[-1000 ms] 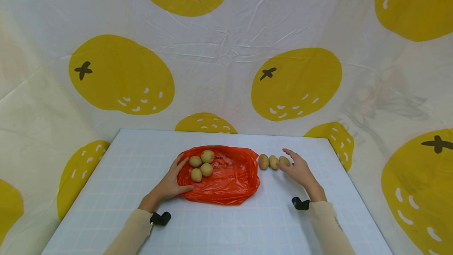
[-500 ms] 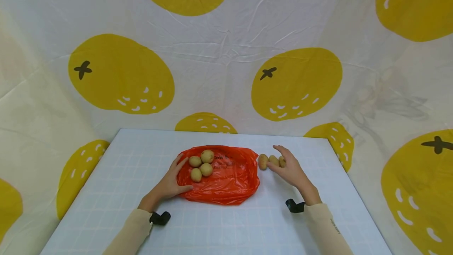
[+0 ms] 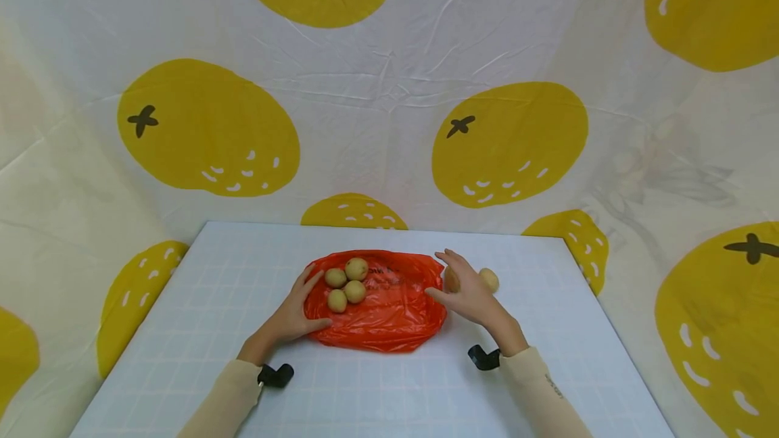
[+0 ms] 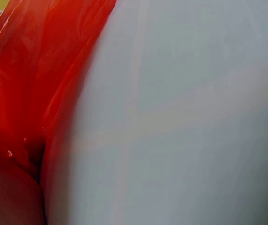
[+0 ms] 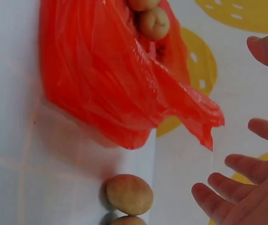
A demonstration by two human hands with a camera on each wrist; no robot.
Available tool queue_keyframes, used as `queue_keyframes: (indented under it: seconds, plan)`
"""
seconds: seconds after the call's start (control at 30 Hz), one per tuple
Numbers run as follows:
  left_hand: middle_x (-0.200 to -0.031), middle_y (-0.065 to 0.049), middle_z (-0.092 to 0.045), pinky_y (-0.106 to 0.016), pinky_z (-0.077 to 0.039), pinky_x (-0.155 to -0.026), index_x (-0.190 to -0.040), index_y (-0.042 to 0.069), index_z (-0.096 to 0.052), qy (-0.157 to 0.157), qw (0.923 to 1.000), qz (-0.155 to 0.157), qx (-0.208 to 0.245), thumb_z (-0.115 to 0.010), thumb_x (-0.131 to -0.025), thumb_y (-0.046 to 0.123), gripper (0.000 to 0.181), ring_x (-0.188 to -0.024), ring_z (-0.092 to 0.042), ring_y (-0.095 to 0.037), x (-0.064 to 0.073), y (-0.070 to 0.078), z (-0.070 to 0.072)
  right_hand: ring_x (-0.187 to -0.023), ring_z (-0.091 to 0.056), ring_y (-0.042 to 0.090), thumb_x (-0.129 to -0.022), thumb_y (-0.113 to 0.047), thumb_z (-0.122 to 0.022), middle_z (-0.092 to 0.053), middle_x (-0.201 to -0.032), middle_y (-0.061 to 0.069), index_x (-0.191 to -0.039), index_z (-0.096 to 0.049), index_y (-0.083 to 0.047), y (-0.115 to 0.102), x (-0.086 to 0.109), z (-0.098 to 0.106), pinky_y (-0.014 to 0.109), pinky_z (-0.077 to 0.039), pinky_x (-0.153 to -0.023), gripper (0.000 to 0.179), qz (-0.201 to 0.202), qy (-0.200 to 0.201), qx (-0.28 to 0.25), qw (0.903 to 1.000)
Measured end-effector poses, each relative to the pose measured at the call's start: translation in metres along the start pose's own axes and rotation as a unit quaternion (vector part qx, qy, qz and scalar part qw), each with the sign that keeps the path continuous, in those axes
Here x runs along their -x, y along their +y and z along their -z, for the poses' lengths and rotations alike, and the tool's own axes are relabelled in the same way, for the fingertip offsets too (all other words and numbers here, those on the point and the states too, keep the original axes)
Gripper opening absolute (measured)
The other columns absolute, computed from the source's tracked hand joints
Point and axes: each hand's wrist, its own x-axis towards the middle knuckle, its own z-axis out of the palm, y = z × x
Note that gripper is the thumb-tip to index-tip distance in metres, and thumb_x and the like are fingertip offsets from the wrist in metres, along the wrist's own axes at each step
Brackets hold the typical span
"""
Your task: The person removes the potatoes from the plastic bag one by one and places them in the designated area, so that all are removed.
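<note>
A red plastic bag (image 3: 389, 323) lies spread open in the middle of the table. Several pale brown potatoes (image 3: 356, 291) sit together inside its left part. My left hand (image 3: 291, 309) holds the bag's left side, fingers at the back and thumb at the front; the left wrist view shows the red plastic (image 4: 26, 70) beside the thumb. Over the bag's right rim hovers my right hand (image 3: 471, 295), fingers spread and holding nothing. To the right of the bag, a potato (image 3: 451, 280) is partly covered by that hand and another potato (image 3: 489, 280) shows beyond it.
A white table (image 3: 377, 397) with a faint grid carries everything. Behind it hangs a pale curtain (image 3: 365, 134) printed with large yellow fruit. In the right wrist view a loose potato (image 5: 129, 194) lies on the table below the bag's edge.
My right hand has moved left from above the loose potatoes to the bag's right rim. The left hand, the bag and the potatoes inside it stay where they were.
</note>
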Motion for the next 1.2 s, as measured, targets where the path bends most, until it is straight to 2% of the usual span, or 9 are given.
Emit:
queue_keyframes:
  seconds: [0.23, 0.4, 0.57, 0.73, 1.07, 1.2]
  plan:
    - [-0.172, -0.017, -0.005, -0.077, -0.028, -0.113, -0.163, 0.009, -0.025, 0.001, 1.0000, 0.003, 0.008, -0.085, -0.078, 0.042, 0.110, -0.154, -0.016, -0.049, 0.002, 0.000, 0.000, -0.154, -0.030, 0.038, -0.088, -0.051, -0.076, -0.031, -0.167, 0.011, -0.156, -0.044, -0.018, -0.015, -0.008, -0.014, 0.069, -0.040, -0.111, 0.082, 0.019, -0.001, -0.017, 0.9997]
    - [-0.172, -0.017, -0.005, -0.076, -0.029, -0.113, -0.164, 0.009, -0.025, 0.001, 1.0000, 0.004, 0.007, -0.085, -0.078, 0.043, 0.110, -0.154, -0.017, -0.049, 0.002, 0.000, -0.001, -0.151, -0.036, 0.037, -0.090, -0.046, -0.076, -0.033, -0.167, 0.009, -0.156, -0.044, -0.020, -0.029, -0.015, -0.024, 0.068, -0.041, -0.110, 0.078, 0.023, 0.000, -0.003, 0.9997]
    - [-0.172, -0.016, -0.005, -0.077, -0.029, -0.113, -0.164, 0.010, -0.024, 0.000, 0.9999, 0.005, 0.009, -0.085, -0.078, 0.044, 0.111, -0.154, -0.016, -0.049, 0.001, -0.002, -0.001, -0.151, -0.036, 0.037, -0.090, -0.047, -0.076, -0.032, -0.167, 0.008, -0.156, -0.044, -0.021, -0.042, -0.019, -0.028, 0.069, -0.039, -0.112, 0.077, 0.024, 0.001, -0.003, 0.9997]
    - [-0.172, -0.017, -0.005, -0.078, -0.028, -0.113, -0.164, 0.011, -0.024, 0.001, 1.0000, 0.002, 0.003, -0.085, -0.078, 0.044, 0.110, -0.154, -0.016, -0.050, 0.001, 0.000, 0.000, -0.151, -0.037, 0.035, -0.090, -0.050, -0.076, -0.033, -0.167, 0.007, -0.155, -0.045, -0.020, -0.051, -0.023, -0.030, 0.066, -0.039, -0.114, 0.078, 0.043, -0.003, -0.013, 0.9990]
    - [-0.172, -0.018, -0.004, -0.078, -0.027, -0.113, -0.164, 0.012, -0.023, -0.005, 0.9999, 0.009, 0.004, -0.084, -0.078, 0.045, 0.111, -0.154, -0.015, -0.050, 0.001, 0.003, 0.001, -0.150, -0.039, 0.028, -0.090, -0.046, -0.076, -0.042, -0.162, 0.005, -0.154, -0.046, -0.021, -0.059, -0.035, -0.045, 0.056, -0.039, -0.118, 0.075, 0.085, -0.041, -0.027, 0.9952]
    - [-0.172, -0.018, -0.004, -0.078, -0.026, -0.113, -0.164, 0.011, -0.024, -0.004, 1.0000, 0.005, 0.005, -0.085, -0.078, 0.044, 0.110, -0.154, -0.015, -0.050, 0.001, 0.003, 0.002, -0.147, -0.042, 0.026, -0.090, -0.051, -0.074, -0.045, -0.159, 0.002, -0.154, -0.045, -0.021, -0.056, -0.042, -0.054, 0.052, -0.040, -0.118, 0.076, 0.083, -0.063, -0.037, 0.9938]
